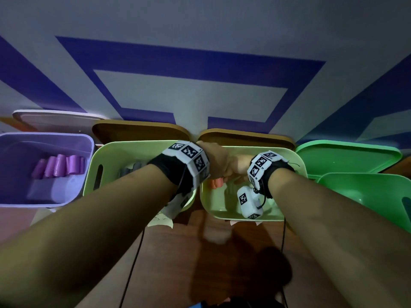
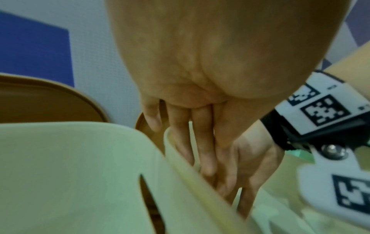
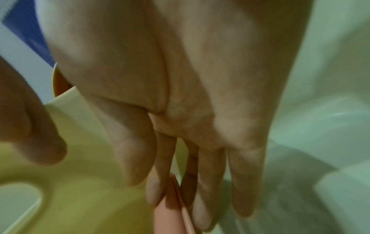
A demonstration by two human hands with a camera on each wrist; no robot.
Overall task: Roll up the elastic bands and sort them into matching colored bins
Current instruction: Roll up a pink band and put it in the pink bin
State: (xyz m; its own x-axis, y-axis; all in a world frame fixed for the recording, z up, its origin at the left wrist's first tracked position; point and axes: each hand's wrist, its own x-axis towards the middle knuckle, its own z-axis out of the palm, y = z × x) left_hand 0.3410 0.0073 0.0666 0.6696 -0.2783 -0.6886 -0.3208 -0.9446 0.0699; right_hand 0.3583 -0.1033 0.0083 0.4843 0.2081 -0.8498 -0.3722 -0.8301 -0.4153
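Observation:
Both hands reach into the middle pale yellow-green bin [image 1: 219, 215]. My right hand [image 1: 239, 166] [image 3: 176, 199] pinches a pink elastic band [image 3: 169, 213] between its fingers, low inside that bin. From the head view the band [image 1: 216, 182] shows as a small pink roll just under my left hand [image 1: 214, 161]. The left hand [image 2: 190, 159] points its fingers straight down along the bin's rim [image 2: 200, 182] and lies against the right hand; no band shows in it.
A purple bin [image 1: 44, 136] at the left holds several purple rolls [image 1: 60, 167]. Beside it a second pale bin [image 1: 97, 156] holds grey rolls [image 1: 131, 170]. A green bin [image 1: 355, 190] stands at the right. Brown lids [image 1: 138, 130] and a green lid [image 1: 347, 156] lean behind.

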